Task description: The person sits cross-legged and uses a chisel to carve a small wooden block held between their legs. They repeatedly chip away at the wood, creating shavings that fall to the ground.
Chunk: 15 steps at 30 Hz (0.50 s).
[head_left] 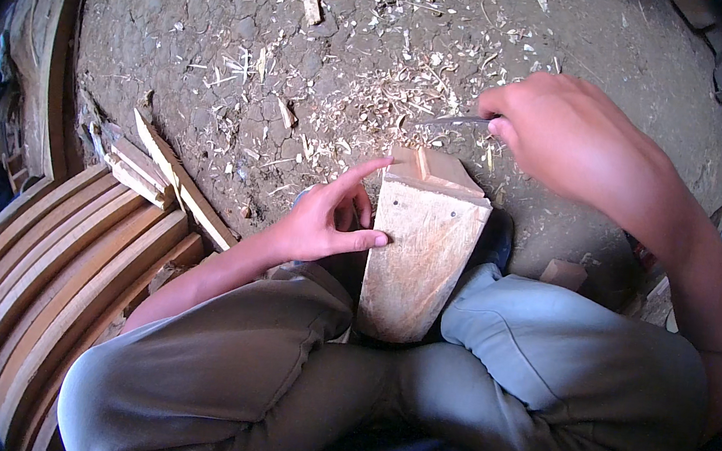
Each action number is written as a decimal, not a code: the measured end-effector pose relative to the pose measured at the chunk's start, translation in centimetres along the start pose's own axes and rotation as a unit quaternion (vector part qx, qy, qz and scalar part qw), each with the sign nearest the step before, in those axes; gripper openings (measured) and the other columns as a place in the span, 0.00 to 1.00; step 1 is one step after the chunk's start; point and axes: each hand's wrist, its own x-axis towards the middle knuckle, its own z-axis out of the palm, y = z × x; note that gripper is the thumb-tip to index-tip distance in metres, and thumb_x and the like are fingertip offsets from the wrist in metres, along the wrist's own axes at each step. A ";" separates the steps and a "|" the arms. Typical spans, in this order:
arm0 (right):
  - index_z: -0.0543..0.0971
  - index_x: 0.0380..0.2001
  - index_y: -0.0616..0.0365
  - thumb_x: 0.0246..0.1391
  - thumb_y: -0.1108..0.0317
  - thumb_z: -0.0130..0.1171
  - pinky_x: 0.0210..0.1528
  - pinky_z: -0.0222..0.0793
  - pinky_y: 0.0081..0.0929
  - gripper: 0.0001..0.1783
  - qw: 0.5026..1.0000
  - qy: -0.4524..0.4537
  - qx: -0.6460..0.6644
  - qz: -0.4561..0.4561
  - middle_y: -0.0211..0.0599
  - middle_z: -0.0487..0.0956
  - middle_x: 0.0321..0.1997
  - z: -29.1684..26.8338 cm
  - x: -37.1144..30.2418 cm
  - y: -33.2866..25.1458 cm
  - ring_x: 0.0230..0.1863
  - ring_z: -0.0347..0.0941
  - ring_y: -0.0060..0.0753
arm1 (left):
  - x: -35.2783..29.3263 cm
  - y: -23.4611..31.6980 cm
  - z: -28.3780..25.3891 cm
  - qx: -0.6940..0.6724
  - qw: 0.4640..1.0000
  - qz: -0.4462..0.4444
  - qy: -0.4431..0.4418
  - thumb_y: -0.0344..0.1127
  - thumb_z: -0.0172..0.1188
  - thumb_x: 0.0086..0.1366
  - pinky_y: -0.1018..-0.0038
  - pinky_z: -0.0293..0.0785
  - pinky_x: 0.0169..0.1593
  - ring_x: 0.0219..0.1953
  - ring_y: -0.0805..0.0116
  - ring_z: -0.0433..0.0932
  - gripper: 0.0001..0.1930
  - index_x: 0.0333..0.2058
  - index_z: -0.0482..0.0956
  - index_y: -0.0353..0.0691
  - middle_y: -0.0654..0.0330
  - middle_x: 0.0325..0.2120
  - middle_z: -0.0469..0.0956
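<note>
A pale wooden block (417, 262) stands between my knees, with two dark nail heads or holes near its upper edge. Its top end (446, 171) carries a narrow raised strip of wood. My left hand (331, 218) steadies the block from the left, thumb on the front face and index finger at the top corner; the other fingers curl beside it. Beyond the block and to its right, my right hand (556, 127) grips a thin, dark metal blade (457, 121). The blade points left, apart from the wood; its handle is hidden in my fist.
Wood shavings (401, 98) and small chips litter the bare earth ground (198, 15). Several curved wooden pieces (65, 282) are stacked at the left, with a pointed offcut (181, 176) beside them. A small wood block (563, 274) lies by my right knee.
</note>
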 end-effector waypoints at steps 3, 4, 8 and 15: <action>0.84 0.46 0.55 0.65 0.66 0.57 0.53 0.74 0.52 0.12 1.000 0.017 -0.005 0.001 0.53 0.84 0.41 0.4 0.0 0.4 0.48 0.80 0.57 | 0.6 -0.1 -0.7 0.013 0.999 -0.024 -0.028 0.60 0.77 0.55 0.75 0.72 0.32 0.26 0.75 0.75 0.58 0.77 0.50 0.56 0.63 0.30 0.79; 0.83 0.46 0.56 0.65 0.66 0.56 0.52 0.74 0.52 0.11 1.000 0.020 -0.007 0.003 0.53 0.84 0.41 0.5 0.0 0.4 0.48 0.80 0.57 | 0.8 -0.1 -0.9 0.021 0.999 -0.028 -0.038 0.62 0.77 0.54 0.74 0.72 0.33 0.26 0.75 0.76 0.60 0.78 0.49 0.56 0.63 0.29 0.79; 0.83 0.46 0.57 0.65 0.66 0.56 0.52 0.74 0.52 0.11 1.000 -0.017 0.002 0.006 0.53 0.84 0.40 -0.2 0.3 -0.1 0.47 0.81 0.57 | 1.2 -0.2 -1.5 0.048 0.996 -0.042 -0.056 0.67 0.76 0.52 0.71 0.73 0.36 0.29 0.71 0.76 0.63 0.78 0.46 0.55 0.61 0.29 0.79; 0.82 0.45 0.58 0.65 0.66 0.56 0.51 0.74 0.52 0.11 1.000 -0.016 -0.018 0.015 0.53 0.83 0.39 0.2 0.1 -0.1 0.46 0.81 0.57 | 1.5 0.7 -1.8 0.056 0.995 -0.047 -0.068 0.67 0.76 0.51 0.69 0.74 0.37 0.30 0.68 0.77 0.64 0.78 0.47 0.54 0.60 0.29 0.79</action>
